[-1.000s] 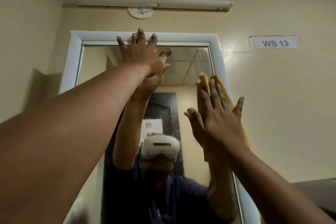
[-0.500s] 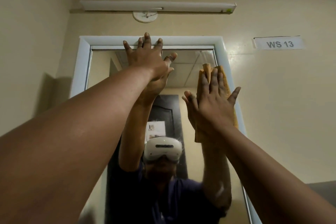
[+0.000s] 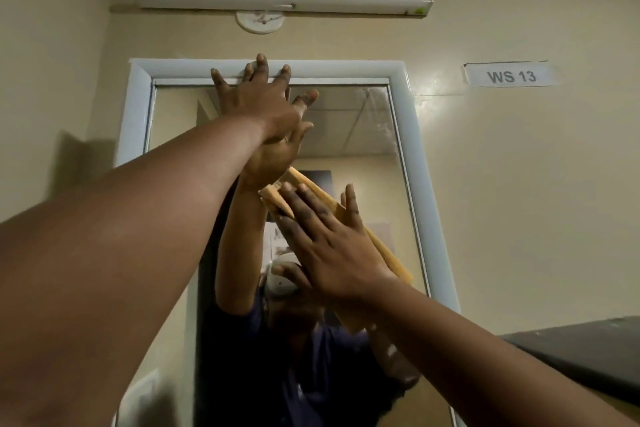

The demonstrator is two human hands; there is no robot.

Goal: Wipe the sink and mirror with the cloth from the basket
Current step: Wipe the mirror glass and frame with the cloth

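Note:
A tall mirror (image 3: 363,135) in a white frame (image 3: 408,163) hangs on the beige wall straight ahead. My left hand (image 3: 258,102) rests flat against the top of the mirror, fingers spread, with the fingertips over the upper frame. My right hand (image 3: 329,246) presses a folded orange-yellow cloth (image 3: 384,250) flat against the glass near the mirror's middle, fingers pointing up and to the left. The cloth lies tilted, its upper end just below my left wrist. The sink and basket are out of view.
A white tube light (image 3: 280,3) and a round ceiling-rose fitting (image 3: 259,21) sit above the mirror. A label reading "WS 13" (image 3: 507,74) is stuck to the wall at the right. A dark ledge (image 3: 581,354) juts in at the lower right.
My right hand has swept the cloth from the mirror's upper right edge down and left toward the middle. The left hand has stayed planted on the top of the frame.

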